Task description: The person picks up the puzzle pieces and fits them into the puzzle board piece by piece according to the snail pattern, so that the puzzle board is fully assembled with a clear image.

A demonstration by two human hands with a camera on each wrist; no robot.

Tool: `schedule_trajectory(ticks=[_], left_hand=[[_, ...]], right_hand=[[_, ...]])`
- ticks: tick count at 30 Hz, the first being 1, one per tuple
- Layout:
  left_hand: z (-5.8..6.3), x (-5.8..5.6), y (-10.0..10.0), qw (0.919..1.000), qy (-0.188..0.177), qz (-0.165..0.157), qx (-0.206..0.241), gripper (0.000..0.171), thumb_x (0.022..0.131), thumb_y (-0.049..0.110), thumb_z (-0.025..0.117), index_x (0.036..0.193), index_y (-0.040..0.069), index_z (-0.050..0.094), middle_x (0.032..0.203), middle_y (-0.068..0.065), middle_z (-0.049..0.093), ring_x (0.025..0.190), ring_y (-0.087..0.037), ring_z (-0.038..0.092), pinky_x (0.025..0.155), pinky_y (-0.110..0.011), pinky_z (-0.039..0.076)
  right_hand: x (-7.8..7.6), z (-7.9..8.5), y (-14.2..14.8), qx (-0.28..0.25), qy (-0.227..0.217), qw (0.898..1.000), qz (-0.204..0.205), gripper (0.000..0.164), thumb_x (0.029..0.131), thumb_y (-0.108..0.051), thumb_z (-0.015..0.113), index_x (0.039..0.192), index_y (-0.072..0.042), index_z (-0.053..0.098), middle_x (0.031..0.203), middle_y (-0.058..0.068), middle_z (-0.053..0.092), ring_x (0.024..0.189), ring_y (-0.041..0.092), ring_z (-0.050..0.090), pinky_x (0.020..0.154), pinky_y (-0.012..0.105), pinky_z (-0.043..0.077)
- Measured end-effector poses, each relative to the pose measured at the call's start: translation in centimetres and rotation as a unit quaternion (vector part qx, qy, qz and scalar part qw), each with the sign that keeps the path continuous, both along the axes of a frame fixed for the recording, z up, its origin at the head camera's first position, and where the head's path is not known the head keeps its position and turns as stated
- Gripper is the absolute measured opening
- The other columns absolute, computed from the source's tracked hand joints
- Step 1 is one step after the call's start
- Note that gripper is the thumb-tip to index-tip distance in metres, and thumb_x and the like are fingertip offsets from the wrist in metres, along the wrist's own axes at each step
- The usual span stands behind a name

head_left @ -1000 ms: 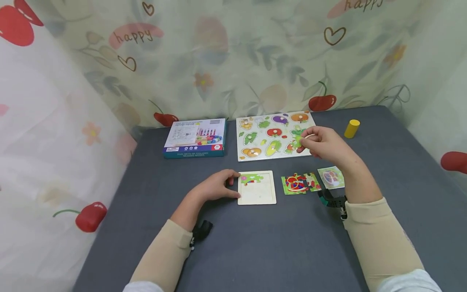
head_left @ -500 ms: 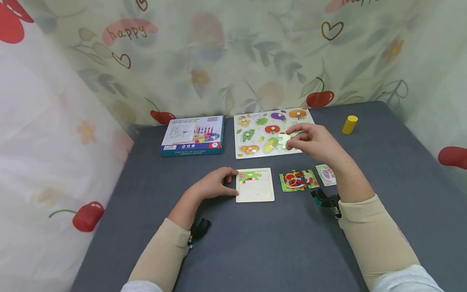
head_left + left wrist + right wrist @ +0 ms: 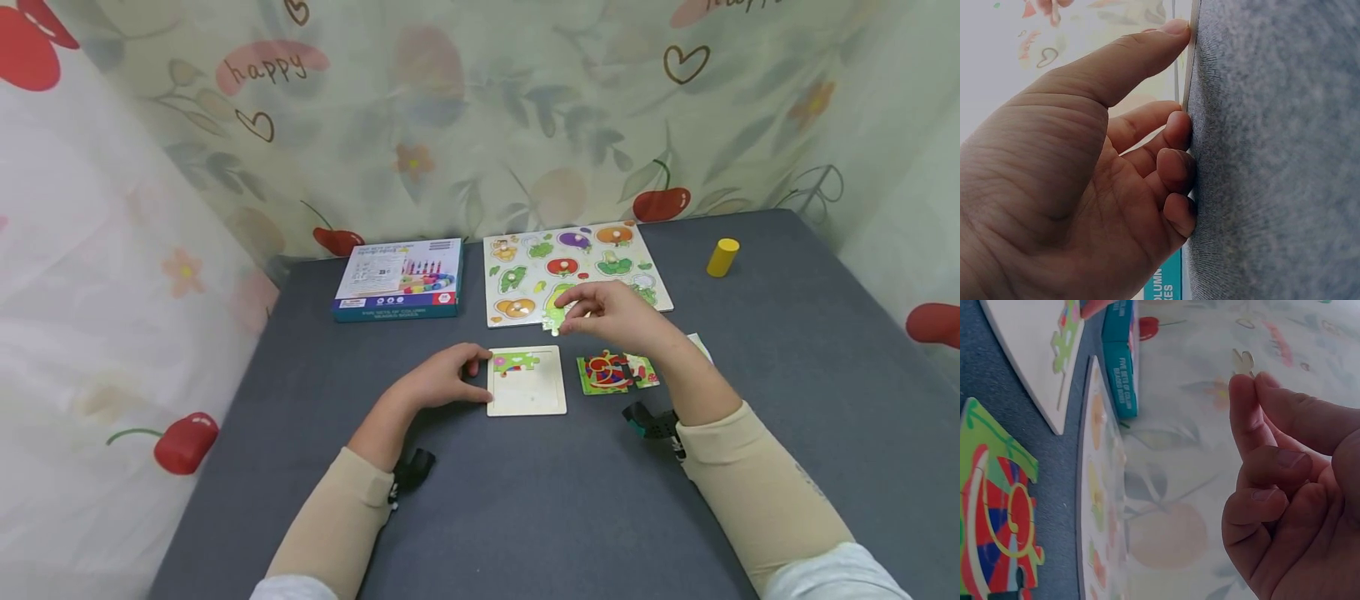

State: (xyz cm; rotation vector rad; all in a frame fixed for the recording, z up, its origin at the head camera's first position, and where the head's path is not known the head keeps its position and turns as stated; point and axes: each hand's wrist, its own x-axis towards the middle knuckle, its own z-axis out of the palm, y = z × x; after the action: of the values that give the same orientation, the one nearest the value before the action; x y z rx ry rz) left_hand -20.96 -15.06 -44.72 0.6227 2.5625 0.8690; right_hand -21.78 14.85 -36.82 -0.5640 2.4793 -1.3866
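Note:
My left hand [image 3: 446,382] rests on the table at the left edge of a square wooden puzzle tray [image 3: 528,400]. Thumb and index tip touch that edge, while the other fingers [image 3: 1175,169] bend against the cloth. Inside the tray, a green joined piece [image 3: 513,362] lies at the upper left. Raised over the table, my right hand [image 3: 618,317] pinches a light-green jigsaw piece [image 3: 553,320] between thumb and index finger. In the right wrist view this jigsaw piece [image 3: 1243,361] appears thin and pale above the fingertips. Below this hand lie red-and-green jigsaw pieces [image 3: 604,373], partly joined.
A vegetable picture board [image 3: 525,292] lies at the back, with a boxed set [image 3: 397,282] to its left. At the back right stands a yellow cylinder [image 3: 722,257]. A pale card [image 3: 701,346] is mostly hidden behind the right wrist. Patterned curtains surround the table.
The right hand has moved left and toward the tray with the green jigsaw piece, from the vegetable board's right side to near its front edge. The left hand stays at the tray.

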Motion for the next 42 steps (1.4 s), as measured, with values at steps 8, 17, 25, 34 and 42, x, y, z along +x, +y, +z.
schedule_trajectory(ticks=[8, 17, 25, 34, 42], left_hand=[[0.0, 0.2, 0.0, 1.0, -0.004, 0.007, 0.002, 0.061, 0.076, 0.036, 0.079, 0.127, 0.014, 0.053, 0.093, -0.005, 0.048, 0.086, -0.018, 0.047, 0.071, -0.034, 0.037], [-0.4, -0.1, 0.1, 1.0, 0.007, 0.001, 0.0, 0.062, 0.076, 0.037, 0.078, 0.127, 0.014, 0.053, 0.093, -0.003, 0.048, 0.087, -0.017, 0.047, 0.073, -0.033, 0.037], [-0.3, -0.1, 0.2, 0.9999, 0.004, -0.005, -0.009, 0.062, 0.077, 0.037, 0.078, 0.129, 0.015, 0.052, 0.094, -0.004, 0.048, 0.086, -0.017, 0.047, 0.073, -0.033, 0.036], [0.2, 0.0, 0.1, 0.9999, 0.002, -0.006, -0.01, 0.062, 0.077, 0.036, 0.078, 0.129, 0.013, 0.052, 0.094, -0.005, 0.048, 0.087, -0.017, 0.047, 0.072, -0.033, 0.036], [0.0, 0.0, 0.0, 0.9999, 0.002, -0.003, -0.012, 0.062, 0.076, 0.037, 0.078, 0.128, 0.014, 0.053, 0.093, -0.004, 0.048, 0.086, -0.017, 0.047, 0.072, -0.032, 0.036]], right_hand=[[-0.4, -1.4, -1.1, 0.026, -0.003, 1.0, 0.013, 0.027, 0.084, -0.019, 0.072, 0.11, -0.011, 0.066, 0.089, 0.004, 0.066, 0.071, 0.025, 0.055, 0.056, 0.033, 0.041], [-0.8, -3.5, -1.9, 0.048, -0.029, 0.998, -0.006, 0.026, 0.082, -0.018, 0.075, 0.105, -0.01, 0.068, 0.087, 0.005, 0.063, 0.072, 0.021, 0.053, 0.062, 0.033, 0.043], [-1.0, -5.2, -2.3, 0.089, -0.064, 0.994, -0.017, 0.027, 0.081, -0.022, 0.076, 0.104, -0.01, 0.068, 0.087, 0.004, 0.064, 0.08, 0.02, 0.054, 0.07, 0.034, 0.044], [-0.9, -6.1, -2.4, 0.121, -0.035, 0.992, -0.011, 0.028, 0.081, -0.021, 0.076, 0.105, -0.008, 0.07, 0.086, 0.002, 0.064, 0.078, 0.019, 0.054, 0.069, 0.034, 0.043], [-0.4, -6.3, -3.1, 0.145, 0.01, 0.989, -0.012, 0.027, 0.079, -0.018, 0.076, 0.103, -0.006, 0.07, 0.08, 0.0, 0.063, 0.074, 0.017, 0.054, 0.069, 0.033, 0.044]])
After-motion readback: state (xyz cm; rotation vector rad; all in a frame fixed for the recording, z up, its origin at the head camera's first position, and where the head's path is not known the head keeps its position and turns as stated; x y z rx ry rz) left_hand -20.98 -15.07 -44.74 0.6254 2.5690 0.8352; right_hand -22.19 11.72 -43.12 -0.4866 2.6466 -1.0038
